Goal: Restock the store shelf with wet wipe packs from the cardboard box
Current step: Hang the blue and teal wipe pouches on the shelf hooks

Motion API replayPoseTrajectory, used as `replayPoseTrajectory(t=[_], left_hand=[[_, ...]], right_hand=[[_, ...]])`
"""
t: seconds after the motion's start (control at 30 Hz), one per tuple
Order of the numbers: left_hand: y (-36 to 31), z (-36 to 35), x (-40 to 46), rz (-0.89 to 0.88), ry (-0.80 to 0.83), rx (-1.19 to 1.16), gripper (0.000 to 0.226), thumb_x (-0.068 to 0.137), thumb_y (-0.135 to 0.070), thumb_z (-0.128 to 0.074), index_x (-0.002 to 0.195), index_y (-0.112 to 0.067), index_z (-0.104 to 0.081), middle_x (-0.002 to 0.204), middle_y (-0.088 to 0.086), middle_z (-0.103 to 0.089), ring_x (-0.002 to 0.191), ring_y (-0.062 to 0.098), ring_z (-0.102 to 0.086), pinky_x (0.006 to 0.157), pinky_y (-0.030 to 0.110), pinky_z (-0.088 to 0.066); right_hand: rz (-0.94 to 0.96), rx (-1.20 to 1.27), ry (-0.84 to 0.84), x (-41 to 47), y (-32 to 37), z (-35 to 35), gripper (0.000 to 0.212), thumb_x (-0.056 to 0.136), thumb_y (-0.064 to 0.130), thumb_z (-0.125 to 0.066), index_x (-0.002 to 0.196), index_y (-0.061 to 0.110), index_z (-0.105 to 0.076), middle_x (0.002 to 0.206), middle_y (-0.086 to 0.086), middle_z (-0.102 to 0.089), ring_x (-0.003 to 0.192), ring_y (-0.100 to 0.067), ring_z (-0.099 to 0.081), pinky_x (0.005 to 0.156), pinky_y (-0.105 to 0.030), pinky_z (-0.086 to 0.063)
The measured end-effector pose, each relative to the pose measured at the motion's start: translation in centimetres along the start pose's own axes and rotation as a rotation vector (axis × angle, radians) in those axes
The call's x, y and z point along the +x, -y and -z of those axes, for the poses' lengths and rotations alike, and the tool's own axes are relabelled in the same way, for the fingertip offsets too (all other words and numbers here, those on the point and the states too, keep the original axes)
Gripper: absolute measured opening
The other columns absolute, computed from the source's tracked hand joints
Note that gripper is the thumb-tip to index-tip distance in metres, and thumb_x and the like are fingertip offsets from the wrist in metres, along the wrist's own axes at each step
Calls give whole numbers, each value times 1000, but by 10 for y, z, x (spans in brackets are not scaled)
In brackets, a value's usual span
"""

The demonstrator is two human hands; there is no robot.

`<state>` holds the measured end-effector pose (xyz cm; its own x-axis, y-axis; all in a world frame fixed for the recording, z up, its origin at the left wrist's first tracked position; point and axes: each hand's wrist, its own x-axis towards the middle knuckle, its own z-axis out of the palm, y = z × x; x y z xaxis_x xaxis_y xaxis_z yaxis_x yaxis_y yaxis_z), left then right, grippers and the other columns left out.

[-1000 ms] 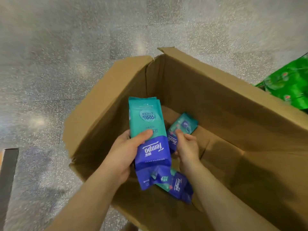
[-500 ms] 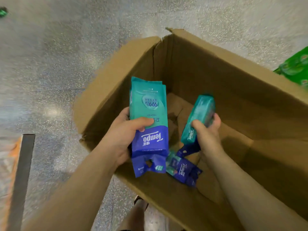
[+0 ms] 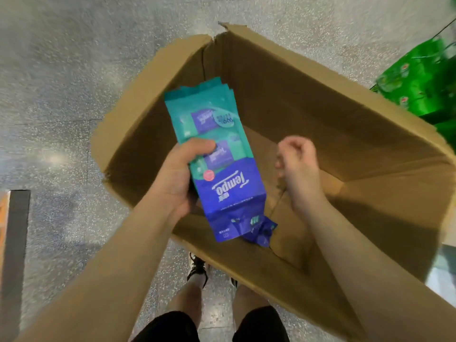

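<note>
Fingers [image 3: 296, 149] now curled empty, pack [image 3: 217, 154] stacked left

1. The floor [image 3: 61, 70] is grey speckled stone with a dull sheen, laid in large tiles with faint seams.
2. An open cardboard box [image 3: 308, 77] stands on it, flaps raised, its walls tilted in this view.
3. Green packaging [image 3: 419, 85] sits just beside the box at the right edge.
4. A dark strip [image 3: 14, 255] with an orange margin lies along the left edge.
5. A person's black shoes [image 3: 196, 267] stand on the floor near the box's closest wall.
</note>
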<state>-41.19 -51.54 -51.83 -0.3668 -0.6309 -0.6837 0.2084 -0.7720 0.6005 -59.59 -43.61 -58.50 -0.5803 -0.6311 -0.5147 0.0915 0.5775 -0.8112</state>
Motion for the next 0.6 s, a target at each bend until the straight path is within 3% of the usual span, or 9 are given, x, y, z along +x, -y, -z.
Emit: replayPoseTrajectory(t=[0.03,0.07,0.13,0.17,0.23,0.33,0.4,0.5,0.6], left_hand=[[-5,2,0,-37,12,2,69,54,-24,-72,121,-7,-64,106,15,-73,91,32,-70,96,52,-51],[-9,5,0,-83,23,-4,57,58,-21,-69,114,-9,-68,103,14,-74,90,31,-70,94,50,-52],[-17,12,2,-178,64,-19,30,72,-12,-57,93,-15,-78,93,9,-76,82,26,-72,84,42,-58],[-21,17,4,-231,95,-21,32,78,-9,-49,86,-16,-79,89,6,-76,79,24,-73,79,38,-59],[-29,25,6,-278,126,-29,36,79,-7,-45,93,-14,-77,92,6,-75,81,24,-72,75,35,-58],[-37,33,12,-338,79,-19,63,64,-5,-58,127,-1,-57,106,14,-68,90,31,-69,78,39,-56],[-35,34,13,-310,51,11,82,54,-7,-68,134,3,-50,112,17,-65,94,34,-67,80,41,-55],[-30,32,12,-244,100,36,42,66,-13,-59,107,-7,-69,94,10,-74,82,27,-72,73,36,-57],[-24,25,8,-199,131,91,28,72,-11,-56,88,-16,-79,86,4,-76,77,21,-73,73,35,-59]], right_hand=[[-18,-225,58,17,-41,-3,56,73,59,-66,120,27,-60,111,-1,-65,98,-18,-66,84,-42,-57],[-9,-450,221,32,-85,-8,72,67,64,-66,125,23,-60,119,-5,-65,107,-22,-65,93,-45,-56],[-27,-800,523,50,-162,-26,94,59,75,-66,132,17,-56,130,-8,-63,119,-26,-61,100,-43,-52],[-42,-888,595,47,-180,-34,98,57,76,-69,132,15,-55,130,-9,-61,120,-28,-58,100,-41,-50],[-2,-999,603,36,-185,-45,102,52,75,-68,130,11,-54,126,-13,-53,119,-31,-50,100,-38,-44],[-6,-1065,555,33,-186,-55,101,51,67,-78,131,13,-50,127,-12,-44,121,-32,-43,102,-34,-41],[-69,-1052,579,40,-185,-57,97,53,62,-88,129,15,-50,127,-9,-49,120,-29,-46,98,-33,-43],[-137,-1031,702,54,-176,-48,80,58,62,-89,118,17,-62,117,-5,-65,107,-23,-60,85,-29,-50],[-133,-972,744,58,-161,-31,66,68,55,-87,117,22,-57,115,-2,-68,98,-19,-64,80,-27,-50]])
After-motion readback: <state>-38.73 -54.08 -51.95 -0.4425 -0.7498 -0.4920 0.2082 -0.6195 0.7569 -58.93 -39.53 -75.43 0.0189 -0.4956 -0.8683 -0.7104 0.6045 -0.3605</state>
